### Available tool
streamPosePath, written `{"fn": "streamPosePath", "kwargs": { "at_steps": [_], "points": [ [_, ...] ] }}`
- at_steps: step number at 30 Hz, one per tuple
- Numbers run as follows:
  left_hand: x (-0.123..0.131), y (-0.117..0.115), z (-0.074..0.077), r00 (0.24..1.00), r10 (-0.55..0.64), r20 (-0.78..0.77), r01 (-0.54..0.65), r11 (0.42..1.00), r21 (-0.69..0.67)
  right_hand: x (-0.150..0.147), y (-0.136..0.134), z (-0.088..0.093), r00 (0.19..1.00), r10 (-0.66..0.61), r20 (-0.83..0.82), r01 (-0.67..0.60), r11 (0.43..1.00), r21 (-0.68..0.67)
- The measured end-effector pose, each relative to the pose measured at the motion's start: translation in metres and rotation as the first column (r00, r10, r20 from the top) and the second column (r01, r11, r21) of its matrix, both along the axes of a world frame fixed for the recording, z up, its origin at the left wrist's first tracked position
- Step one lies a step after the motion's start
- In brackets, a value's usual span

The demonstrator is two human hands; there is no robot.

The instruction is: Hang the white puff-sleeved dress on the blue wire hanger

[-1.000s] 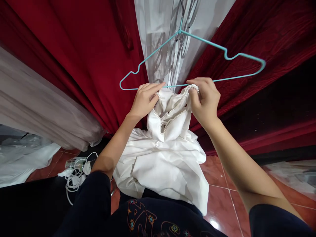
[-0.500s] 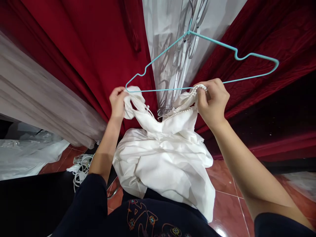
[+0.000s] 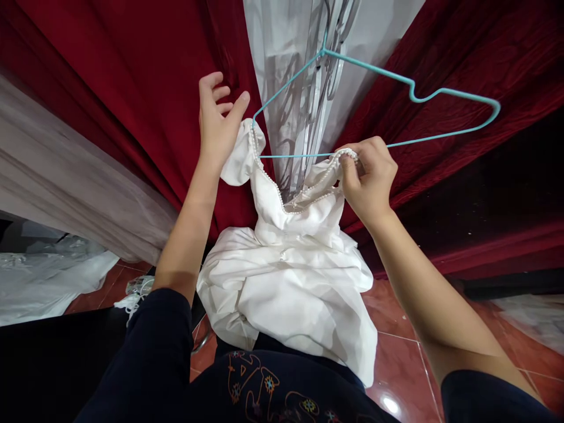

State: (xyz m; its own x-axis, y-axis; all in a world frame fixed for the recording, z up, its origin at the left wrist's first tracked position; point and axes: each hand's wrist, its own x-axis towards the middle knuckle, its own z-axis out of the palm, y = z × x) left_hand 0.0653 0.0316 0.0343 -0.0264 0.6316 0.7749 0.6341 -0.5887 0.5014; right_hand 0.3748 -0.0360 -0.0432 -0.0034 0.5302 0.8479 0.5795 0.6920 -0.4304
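A white dress with pearl trim along its neckline hangs in front of me. Its left puffed sleeve is looped over the left arm of a light-blue hanger. Beside that sleeve is my left hand, its fingers apart and holding nothing. My right hand pinches the pearl-edged right shoulder of the dress just by the hanger's lower bar. The hanger's right arm is bare, and its hook runs up toward the top of the view.
Dark red curtains hang on both sides of a white drape and pale metal frame. Grey-white cloth hangs at left, above clear plastic-wrapped fabric. A black surface lies lower left, over red floor tiles.
My left hand has let go of the left sleeve and risen with its fingers spread. That sleeve now sits over the hanger's left arm. My right hand keeps its hold on the dress.
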Motion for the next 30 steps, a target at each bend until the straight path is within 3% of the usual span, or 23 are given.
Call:
{"fn": "streamPosePath", "kwargs": {
  "at_steps": [3, 5, 9, 13, 16, 18, 20, 24, 27, 30],
  "points": [
    [0.023, -0.025, -0.010, 1.000, -0.029, -0.006, 0.029, 0.985, 0.170, -0.001, 0.001, 0.001, 1.000, -0.007, 0.000, 0.007, 1.000, -0.014],
    [0.044, -0.048, -0.017, 0.984, -0.067, -0.163, 0.098, 0.976, 0.194, -0.003, 0.003, 0.000, 1.000, -0.005, -0.014, 0.005, 1.000, -0.014],
    [0.075, -0.072, -0.038, 0.922, -0.151, -0.357, 0.185, 0.981, 0.065, -0.005, 0.007, -0.001, 0.999, -0.006, -0.034, 0.006, 1.000, -0.019],
    [0.083, -0.069, -0.053, 0.914, -0.304, -0.267, 0.314, 0.950, -0.008, -0.001, 0.002, -0.003, 0.999, 0.044, -0.005, -0.044, 0.999, 0.010],
    [0.082, -0.070, -0.051, 0.910, -0.376, -0.173, 0.377, 0.926, -0.025, 0.011, -0.008, -0.008, 0.998, 0.026, 0.053, -0.032, 0.991, 0.130],
    [0.080, -0.073, -0.044, 0.916, -0.369, -0.158, 0.364, 0.929, -0.064, 0.028, -0.011, -0.010, 0.996, -0.082, 0.026, 0.073, 0.966, 0.246],
    [0.075, -0.076, -0.037, 0.929, -0.322, -0.184, 0.309, 0.946, -0.097, 0.050, -0.009, -0.006, 0.977, -0.182, -0.113, 0.209, 0.927, 0.312],
    [0.064, -0.078, -0.023, 0.913, -0.347, -0.215, 0.315, 0.934, -0.168, 0.094, 0.008, 0.024, 0.919, -0.187, -0.346, 0.310, 0.885, 0.346],
    [0.060, -0.078, -0.018, 0.900, -0.372, -0.227, 0.330, 0.922, -0.202, 0.099, 0.012, 0.057, 0.946, -0.153, -0.287, 0.251, 0.904, 0.345],
    [0.061, -0.076, -0.019, 0.901, -0.352, -0.251, 0.307, 0.930, -0.201, 0.081, 0.006, 0.084, 0.979, -0.157, -0.129, 0.180, 0.964, 0.194]
  ]
}}
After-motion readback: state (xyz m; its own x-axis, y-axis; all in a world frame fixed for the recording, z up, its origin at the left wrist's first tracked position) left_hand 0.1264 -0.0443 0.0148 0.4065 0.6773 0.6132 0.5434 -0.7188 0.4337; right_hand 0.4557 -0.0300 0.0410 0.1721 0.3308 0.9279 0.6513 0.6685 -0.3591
